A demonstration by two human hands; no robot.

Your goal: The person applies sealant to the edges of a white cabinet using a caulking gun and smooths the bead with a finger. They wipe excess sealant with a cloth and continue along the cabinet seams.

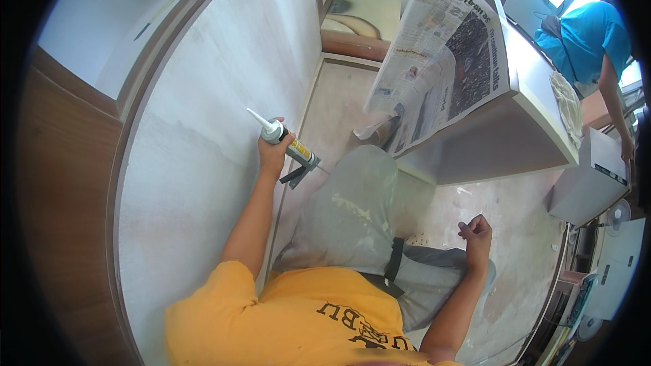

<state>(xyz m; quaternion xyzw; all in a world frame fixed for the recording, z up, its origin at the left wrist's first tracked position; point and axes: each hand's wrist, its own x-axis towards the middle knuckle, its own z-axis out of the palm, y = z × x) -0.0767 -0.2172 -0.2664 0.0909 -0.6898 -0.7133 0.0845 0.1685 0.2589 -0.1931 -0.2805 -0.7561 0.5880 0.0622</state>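
My left hand [272, 154] is closed around a caulking gun [296, 175] at the left of centre. Loaded in it is a grey sealant cartridge [300, 150] with a dark and yellow label. Its white pointed nozzle [259, 120] aims up and left, near the pale wall panel [203, 95], with no contact that I can make out. My right hand [477, 234] is raised above my bent leg, fingers loosely curled in. Nothing shows in it. Its palm side is partly hidden.
A newspaper sheet [441, 61] hangs over the edge of a white cabinet [502, 142] ahead. At the far right a person in a blue shirt [597, 34] reaches toward a white box [590, 176]. Small fans [618, 213] stand at the right edge. Wood trim [122, 183] borders the panel.
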